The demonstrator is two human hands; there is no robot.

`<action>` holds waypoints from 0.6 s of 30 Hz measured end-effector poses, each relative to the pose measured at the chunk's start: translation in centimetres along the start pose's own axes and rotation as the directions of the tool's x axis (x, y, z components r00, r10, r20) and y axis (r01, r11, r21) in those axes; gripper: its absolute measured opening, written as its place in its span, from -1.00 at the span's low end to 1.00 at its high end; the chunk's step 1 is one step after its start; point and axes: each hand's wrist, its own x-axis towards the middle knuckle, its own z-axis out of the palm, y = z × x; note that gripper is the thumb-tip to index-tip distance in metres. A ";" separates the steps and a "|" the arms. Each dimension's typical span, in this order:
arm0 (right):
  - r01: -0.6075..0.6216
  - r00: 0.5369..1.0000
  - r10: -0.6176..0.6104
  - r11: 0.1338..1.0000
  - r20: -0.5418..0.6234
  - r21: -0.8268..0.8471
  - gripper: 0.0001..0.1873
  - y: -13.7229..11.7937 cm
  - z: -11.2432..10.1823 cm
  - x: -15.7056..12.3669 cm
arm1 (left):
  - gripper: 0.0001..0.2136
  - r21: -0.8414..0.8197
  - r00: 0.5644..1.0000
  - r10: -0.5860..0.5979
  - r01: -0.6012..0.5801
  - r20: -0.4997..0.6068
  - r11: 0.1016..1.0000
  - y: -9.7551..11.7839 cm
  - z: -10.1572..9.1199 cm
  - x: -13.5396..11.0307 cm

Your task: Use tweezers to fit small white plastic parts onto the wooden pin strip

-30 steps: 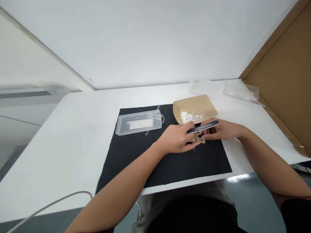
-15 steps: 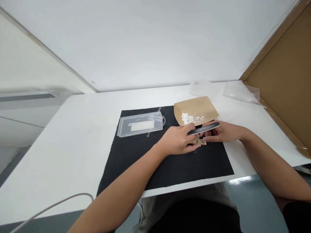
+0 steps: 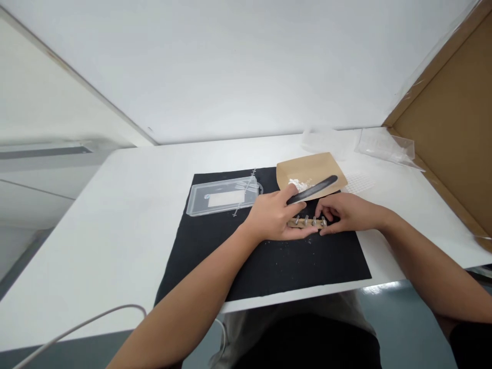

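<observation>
My left hand (image 3: 271,218) is closed on a dark nail file (image 3: 313,189), which points up and right above the black mat (image 3: 265,256). Its lower fingers also rest against the left end of a tan wooden strip (image 3: 307,222) carrying several clear nail tips. My right hand (image 3: 346,212) pinches the right end of that strip. Just behind the hands lies a brown paper piece (image 3: 311,171) with a small pile of white bits (image 3: 298,183) on it.
A clear plastic case (image 3: 223,197) with thin clear sprues lies on the mat's back left. Clear plastic bags (image 3: 384,145) lie at the back right by a cardboard panel (image 3: 449,118). A white cable (image 3: 77,325) curves at the white table's (image 3: 115,215) near-left edge.
The file has lifted off the strip and swung up toward the brown paper. The strip with its nail tips now shows between both hands. The view shifted slightly.
</observation>
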 end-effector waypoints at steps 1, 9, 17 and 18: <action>0.017 1.000 -0.017 1.000 -0.017 -0.014 -0.59 0.0 0.1 0.0 | -0.52 0.008 0.999 -0.030 0.030 -0.040 1.000 0.0 0.0 0.0; 0.100 0.985 -0.107 0.993 -0.134 -0.054 -0.75 0.0 -0.2 -0.4 | -0.81 0.013 0.958 -0.236 0.241 -0.163 0.970 -0.4 0.2 0.0; 0.030 0.938 0.029 0.986 -0.345 0.164 -0.64 0.6 0.4 -5.5 | -0.79 -0.019 0.939 -0.305 0.306 -0.159 0.952 -0.5 0.5 -0.2; 0.011 0.915 0.069 0.981 -0.396 0.195 -0.62 1.2 1.0 -7.1 | -0.79 -0.022 0.939 -0.305 0.305 -0.160 0.952 -0.5 0.6 -0.2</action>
